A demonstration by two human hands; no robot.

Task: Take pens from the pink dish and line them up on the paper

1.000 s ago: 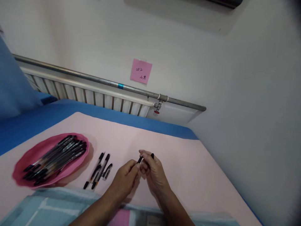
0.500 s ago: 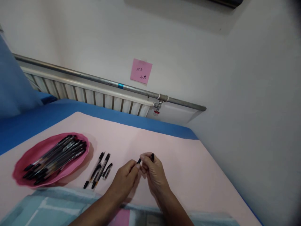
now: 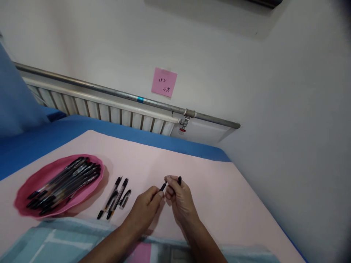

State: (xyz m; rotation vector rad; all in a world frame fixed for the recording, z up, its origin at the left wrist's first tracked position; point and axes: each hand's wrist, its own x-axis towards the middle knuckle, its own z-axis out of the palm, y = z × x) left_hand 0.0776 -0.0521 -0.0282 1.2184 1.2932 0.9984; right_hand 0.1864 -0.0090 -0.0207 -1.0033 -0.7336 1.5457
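My left hand and my right hand meet over the pink sheet, fingers pinched. The left fingertips grip a small black pen part. The right hand is closed round a pen whose black end sticks up above the knuckles. To the left lie two black-capped clear pens and a loose black cap. Further left a pink tray holds several black pens.
The pink sheet lies on a blue-covered surface. A radiator and a pipe run along the white wall, which bears a pink sticky note. Pale blue cloth lies at the near edge.
Both hands stay close together at the same spot. The fingers have shifted slightly on the pen; the black end above the right hand has barely moved.
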